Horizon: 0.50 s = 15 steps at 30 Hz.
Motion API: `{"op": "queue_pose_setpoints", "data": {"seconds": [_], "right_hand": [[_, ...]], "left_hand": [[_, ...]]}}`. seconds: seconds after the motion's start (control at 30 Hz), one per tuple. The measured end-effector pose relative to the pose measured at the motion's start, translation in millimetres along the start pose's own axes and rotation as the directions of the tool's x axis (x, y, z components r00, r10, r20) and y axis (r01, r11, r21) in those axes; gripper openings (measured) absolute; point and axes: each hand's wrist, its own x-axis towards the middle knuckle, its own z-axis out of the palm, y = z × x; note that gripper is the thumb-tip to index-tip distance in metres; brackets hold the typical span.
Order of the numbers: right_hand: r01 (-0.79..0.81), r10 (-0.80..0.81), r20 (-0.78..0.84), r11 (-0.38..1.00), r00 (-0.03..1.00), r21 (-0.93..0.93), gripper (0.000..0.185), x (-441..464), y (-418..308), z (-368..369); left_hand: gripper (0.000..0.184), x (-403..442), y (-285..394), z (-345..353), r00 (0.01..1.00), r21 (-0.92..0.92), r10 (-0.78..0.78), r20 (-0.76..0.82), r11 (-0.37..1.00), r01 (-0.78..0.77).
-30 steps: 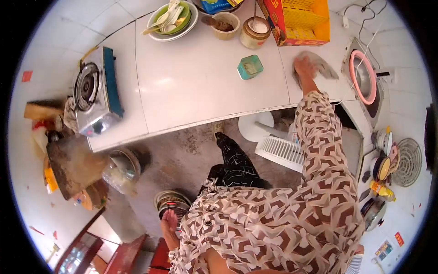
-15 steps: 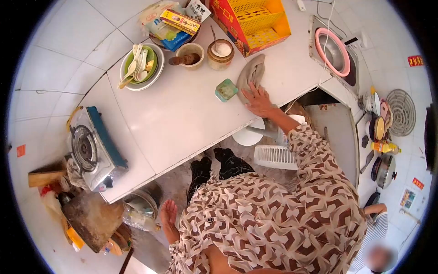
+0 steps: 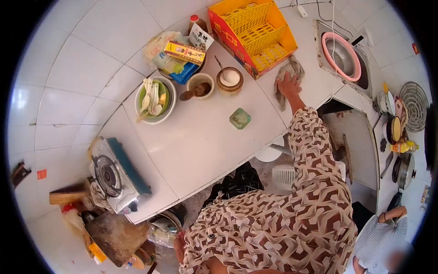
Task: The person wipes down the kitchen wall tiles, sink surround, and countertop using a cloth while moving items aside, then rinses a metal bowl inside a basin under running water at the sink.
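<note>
On the right part of the white counter (image 3: 191,150), my right hand (image 3: 289,86) presses down on a crumpled grey-brown cloth (image 3: 295,68), gripping it under the fingers. The cloth lies just below the front corner of a red and yellow display box (image 3: 255,36). A small green glass dish (image 3: 240,118) sits on the counter to the left of this hand, apart from it. My left hand (image 3: 179,246) hangs low beside my body near a bin (image 3: 171,219); the patterned sleeve and shirt hide part of it, and its fingers do not show clearly.
A jar of white powder (image 3: 229,80), a mortar (image 3: 200,85) and a green bowl (image 3: 164,93) with spoons stand farther back. A gas stove (image 3: 116,173) is at left. A pink basin (image 3: 341,57) sits in the sink, with a white cable nearby. Another person (image 3: 383,242) stands at lower right.
My right hand has slid the cloth rightward along the counter, away from the green dish and towards the sink. My left hand has drawn in against my body. The view has shifted.
</note>
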Motion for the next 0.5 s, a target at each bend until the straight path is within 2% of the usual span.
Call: {"op": "queue_pose_setpoints", "data": {"seconds": [0.07, 0.17, 0.23, 0.3, 0.37, 0.43, 0.47, 0.5], "right_hand": [[0.048, -0.049, -0.02, 0.998, 0.999, -0.046, 0.07, 8, 4, 15], [0.285, -0.296, 0.005, 0.917, 0.955, -0.28, 0.071, -39, 9, 31], [0.309, -0.267, 0.201, 0.927, 0.942, -0.215, 0.073, -82, 7, 18], [0.312, -0.236, 0.308, 0.923, 0.922, -0.227, 0.078, -102, 19, 22], [0.377, -0.254, 0.524, 0.916, 0.813, -0.141, 0.07, -99, 16, -14], [0.702, -0.358, 0.775, 0.696, 0.522, -0.151, 0.059, -58, 23, -31], [0.751, -0.41, 0.751, 0.638, 0.517, -0.169, 0.043, -51, 7, -46], [0.922, -0.819, 0.426, 0.359, 0.384, -0.141, 0.036, -6, 33, -1]], "left_hand": [[0.029, -16, 7, 14, 0.999, 0.048, -0.043, -0.005, 0.998, 0.043], [0.027, -17, 28, 46, 0.996, 0.08, -0.082, 0.036, 0.994, 0.079], [0.026, -14, 47, 71, 0.994, 0.079, -0.085, 0.076, 0.994, 0.079], [0.024, -11, 61, 91, 0.994, 0.069, -0.068, 0.091, 0.996, 0.062], [0.024, 0, 67, 96, 0.998, 0.057, -0.047, 0.036, 0.997, 0.045], [0.025, 19, 66, 89, 0.998, 0.005, -0.051, -0.033, 0.999, 0.051], [0.025, 27, 62, 81, 0.995, -0.04, -0.072, -0.067, 0.997, 0.069], [0.026, 23, 61, 77, 0.996, -0.058, -0.064, -0.066, 0.996, 0.061]]}}
